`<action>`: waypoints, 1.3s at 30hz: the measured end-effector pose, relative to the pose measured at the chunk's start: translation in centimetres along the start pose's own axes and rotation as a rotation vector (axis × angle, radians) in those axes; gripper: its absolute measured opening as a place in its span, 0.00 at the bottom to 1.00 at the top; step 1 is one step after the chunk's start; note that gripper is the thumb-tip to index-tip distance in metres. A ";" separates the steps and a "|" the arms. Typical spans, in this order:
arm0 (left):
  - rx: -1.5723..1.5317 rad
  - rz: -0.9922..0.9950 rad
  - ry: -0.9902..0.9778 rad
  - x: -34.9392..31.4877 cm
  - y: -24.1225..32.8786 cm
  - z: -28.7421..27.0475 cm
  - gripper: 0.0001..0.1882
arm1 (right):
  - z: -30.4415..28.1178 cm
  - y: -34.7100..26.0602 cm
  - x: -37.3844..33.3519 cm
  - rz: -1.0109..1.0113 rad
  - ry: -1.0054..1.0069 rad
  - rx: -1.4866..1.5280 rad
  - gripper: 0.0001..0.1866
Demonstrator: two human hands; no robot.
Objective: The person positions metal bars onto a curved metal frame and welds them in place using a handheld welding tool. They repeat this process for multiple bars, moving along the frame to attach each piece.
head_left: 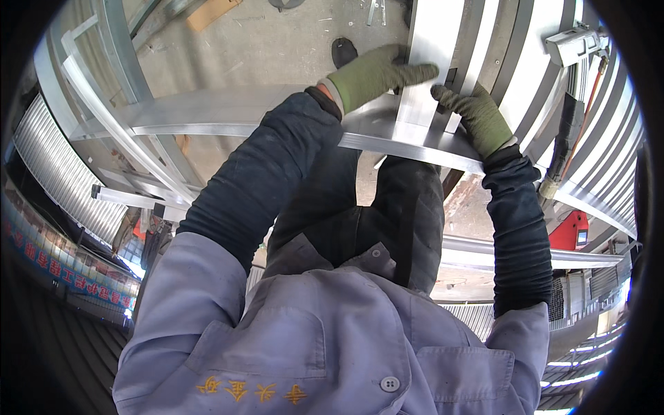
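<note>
Both my hands wear green knit gloves. My left hand [377,72] lies across a short upright aluminium bar [432,48], fingers wrapped over its left side. My right hand [477,117] presses on the same bar from the right, at the spot where it meets a long horizontal aluminium rail [228,114]. The thumb of the right hand touches a small dark slot in the bar. Whether the fingers fully close around the bar is hidden.
More silver aluminium profiles [128,62] form a frame to the left. Grey and white slats [546,90] run along the right, with a grey box [574,43] and black cable [567,131] on them. A red machine [570,232] stands lower right. My shoe [343,50] rests on the concrete floor [270,41].
</note>
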State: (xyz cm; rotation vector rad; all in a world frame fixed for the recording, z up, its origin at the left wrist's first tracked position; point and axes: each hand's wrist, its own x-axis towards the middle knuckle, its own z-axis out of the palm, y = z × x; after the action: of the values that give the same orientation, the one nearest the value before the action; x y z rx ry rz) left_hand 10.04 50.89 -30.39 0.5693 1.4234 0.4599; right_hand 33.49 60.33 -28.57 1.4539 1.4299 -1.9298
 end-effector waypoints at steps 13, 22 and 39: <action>-0.455 0.131 -0.165 3.5 4.8 -2.1 0.30 | 0.1 -1.9 -0.7 0.091 -0.032 0.161 0.32; -0.349 0.094 -0.138 3.2 5.1 -2.4 0.30 | 0.2 -2.3 -0.8 0.068 -0.047 0.195 0.30; -0.101 0.147 0.012 2.2 5.3 -2.4 0.33 | -0.5 -5.6 -7.6 -0.180 0.433 0.139 0.30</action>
State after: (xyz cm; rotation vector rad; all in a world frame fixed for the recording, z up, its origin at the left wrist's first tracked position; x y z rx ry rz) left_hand 8.09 56.60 -28.98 0.5926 1.3670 0.6497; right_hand 32.86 61.03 -19.14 1.9612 1.6844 -1.9281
